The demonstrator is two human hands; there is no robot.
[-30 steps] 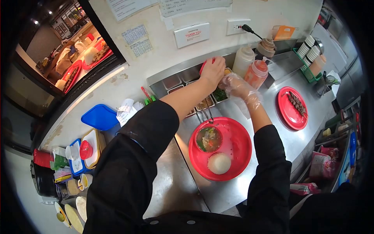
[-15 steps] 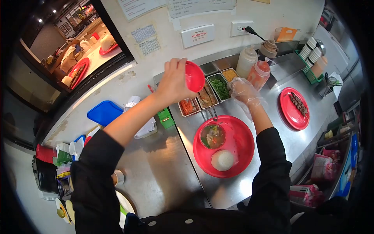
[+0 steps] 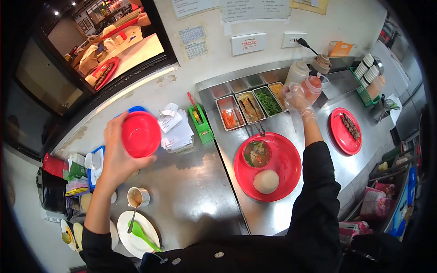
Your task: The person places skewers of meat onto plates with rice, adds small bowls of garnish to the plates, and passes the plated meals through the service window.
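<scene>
My left hand (image 3: 111, 159) grips an empty red bowl (image 3: 141, 134) by its side, its inside facing me, above the left part of the counter. A clear plastic glove covers my right hand (image 3: 295, 98), whose fingers are curled together beside the tray of yellowish bits (image 3: 276, 89) and the squeeze bottles; whatever they may hold is hidden. Below, a large red plate (image 3: 289, 166) carries a bowl of soup (image 3: 257, 154) and a mound of white rice (image 3: 266, 182). Metal trays hold orange shreds (image 3: 230, 119) and chopped greens (image 3: 267, 102); tongs (image 3: 257, 117) rest in the one between.
A red plate with skewered meat (image 3: 349, 127) lies at right. A clear squeeze bottle (image 3: 297, 73) and a red one (image 3: 312, 87) stand behind the trays. At left are paper slips (image 3: 175, 129), a green tape dispenser (image 3: 200, 123), a cup (image 3: 138, 197) and a white plate (image 3: 125, 227).
My left hand has swung left and down with the red bowl, away from the trays. My right hand stays near the yellowish bits and squeeze bottles. The view has shifted somewhat.
</scene>
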